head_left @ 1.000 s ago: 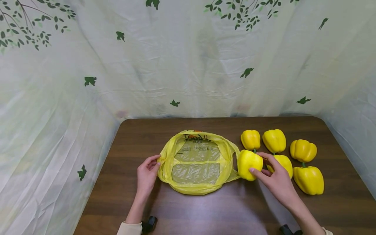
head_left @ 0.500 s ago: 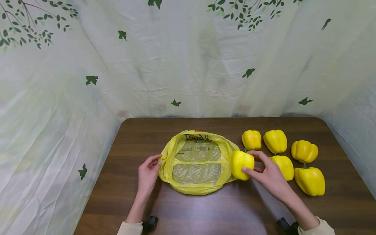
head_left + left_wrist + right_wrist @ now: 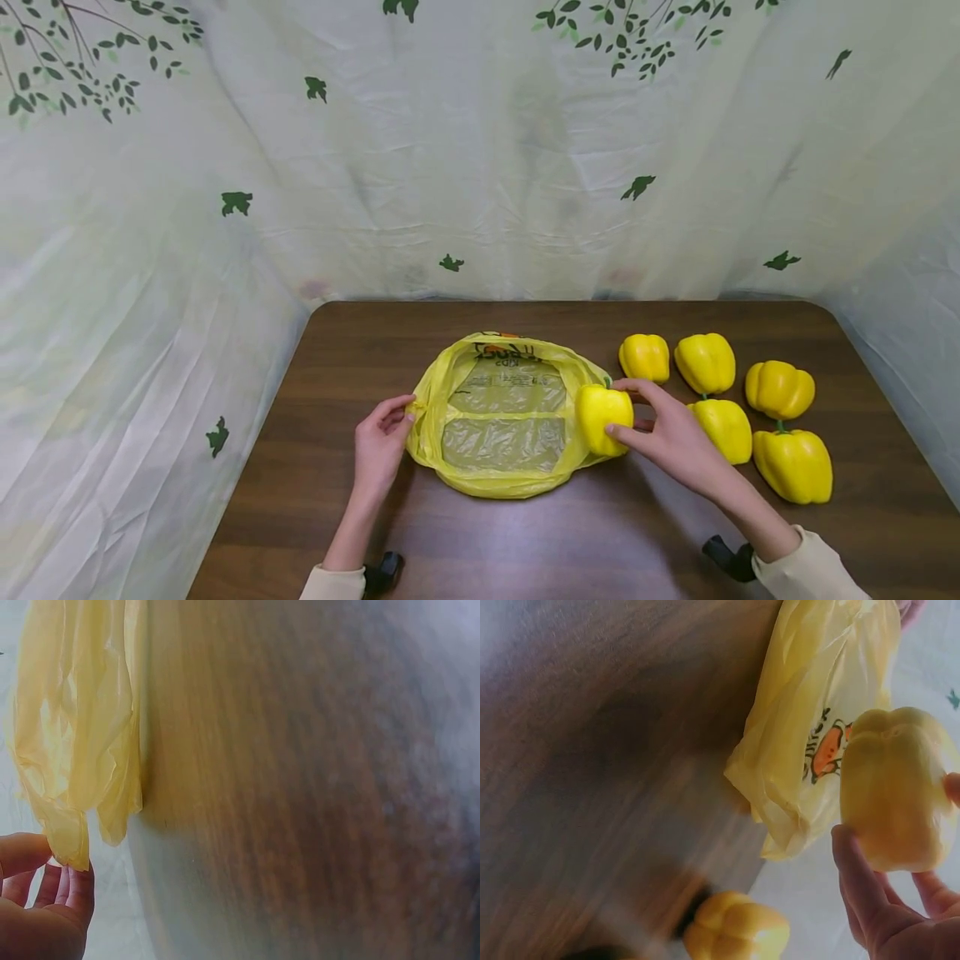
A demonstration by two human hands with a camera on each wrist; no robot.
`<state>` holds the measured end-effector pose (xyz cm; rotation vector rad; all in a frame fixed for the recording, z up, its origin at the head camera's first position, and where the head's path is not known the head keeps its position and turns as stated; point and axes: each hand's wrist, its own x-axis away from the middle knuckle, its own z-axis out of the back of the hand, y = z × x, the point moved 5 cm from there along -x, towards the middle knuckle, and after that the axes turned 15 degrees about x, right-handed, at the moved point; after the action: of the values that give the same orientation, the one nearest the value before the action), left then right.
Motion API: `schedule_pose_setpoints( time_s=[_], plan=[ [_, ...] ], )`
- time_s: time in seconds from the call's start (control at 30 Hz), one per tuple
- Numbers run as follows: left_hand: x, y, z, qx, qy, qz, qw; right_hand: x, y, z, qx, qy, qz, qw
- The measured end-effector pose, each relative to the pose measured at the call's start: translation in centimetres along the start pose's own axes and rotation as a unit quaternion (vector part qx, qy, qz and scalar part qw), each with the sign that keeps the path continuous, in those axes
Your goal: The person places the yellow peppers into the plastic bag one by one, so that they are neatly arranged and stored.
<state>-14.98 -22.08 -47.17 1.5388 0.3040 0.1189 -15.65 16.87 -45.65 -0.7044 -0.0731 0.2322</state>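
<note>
- While a pale sheet (image 3: 480, 167) printed with dark green leaves fills the upper part of the head frame, a brown wood-grain table (image 3: 495, 546) spreads across the lower part.
- A yellow plastic bag (image 3: 502, 492) stands at lower centre of the frame, its mouth spread wide and facing up, showing see-through plastic at the bottom.
- The person's right hand (image 3: 667, 433), right of the bag, has its thumb and fingers parted around a yellow bell pepper, gripping it from the right side.
- The left hand (image 3: 381, 442), lower left of centre, has thumb and fingertips brought together, pinching the bag's left edge.
- The held yellow bell pepper (image 3: 602, 421) is over the bag's right rim in the head view; whether it touches the plastic cannot be told.
- Five other peppers (image 3: 705, 364), also yellow, lie on the table at lower right, near one another.
- Black wrist devices (image 3: 382, 573) show beside both cuffs at the bottom of the frame.
- Dark lettering (image 3: 506, 352) with orange marks the bag's far side.
</note>
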Motion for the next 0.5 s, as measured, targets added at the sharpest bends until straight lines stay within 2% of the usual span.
schedule_pose_setpoints(
  time_s=[0.5],
  plan=[
    [0.0, -0.1, 0.0, 0.000, 0.001, -0.003, 1.0000, -2.0, -1.0, -1.0, 0.006, -0.043, 0.041, 0.9982]
  ],
)
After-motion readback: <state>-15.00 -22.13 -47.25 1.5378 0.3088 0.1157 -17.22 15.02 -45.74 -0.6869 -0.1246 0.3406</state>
